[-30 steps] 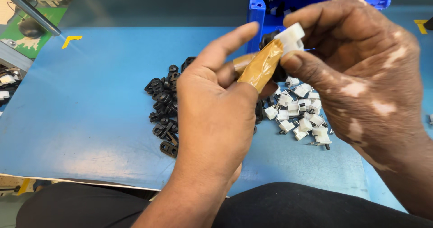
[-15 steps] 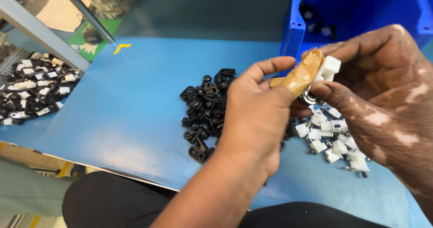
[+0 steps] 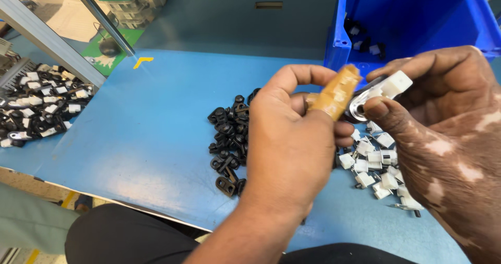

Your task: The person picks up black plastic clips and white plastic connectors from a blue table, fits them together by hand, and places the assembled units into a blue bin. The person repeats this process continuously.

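My left hand (image 3: 292,139) is raised over the blue table (image 3: 156,139), one finger wrapped in tan tape (image 3: 336,94); its fingers pinch a small part that the hand mostly hides. Touching it from the right, my right hand (image 3: 449,139) grips a white plastic connector with a metal ring terminal (image 3: 383,89) between thumb and fingers. Below the hands lie a pile of black plastic clips (image 3: 229,139) and a pile of white connectors (image 3: 378,165).
A blue bin (image 3: 417,19) with a few parts stands at the back right. A heap of assembled black-and-white parts (image 3: 42,105) lies at the far left beyond a metal frame bar (image 3: 47,42). My dark-trousered lap is at the table's near edge.
The view has swung left and down, bringing the left heap into sight. Both hands stay together at the white connector; its ring terminal now shows beside the taped finger.
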